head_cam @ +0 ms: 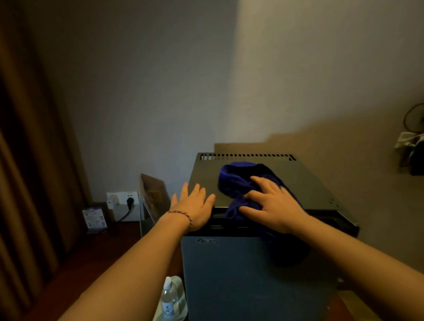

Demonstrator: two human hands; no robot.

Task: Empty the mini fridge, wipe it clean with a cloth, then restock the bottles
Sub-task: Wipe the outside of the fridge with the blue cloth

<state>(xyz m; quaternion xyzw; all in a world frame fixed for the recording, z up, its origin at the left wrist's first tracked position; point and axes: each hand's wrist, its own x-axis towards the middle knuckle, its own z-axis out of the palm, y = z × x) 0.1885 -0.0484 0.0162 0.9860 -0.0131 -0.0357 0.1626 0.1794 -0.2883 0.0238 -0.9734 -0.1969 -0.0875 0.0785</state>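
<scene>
A dim room with a grey wall (152, 89) and brown curtain (19, 147) at 9 o'clock. On the dark wooden tabletop (116, 243) stands a black metal mini fridge (250, 277). The left hand (196, 206), fingers straight and spread, rests on its top's front left edge. The right hand (273, 203) presses a crumpled dark blue cloth (239, 181) there, fingers spread. A clear plastic water bottle (168, 302) stands at 7 o'clock of the fridge.

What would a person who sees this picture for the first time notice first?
Most striking is the blue cloth bunched on top of the black mini fridge, pressed down by the right hand. The left hand rests flat on the fridge's front left corner. A water bottle stands lower left, beside the fridge.
</scene>
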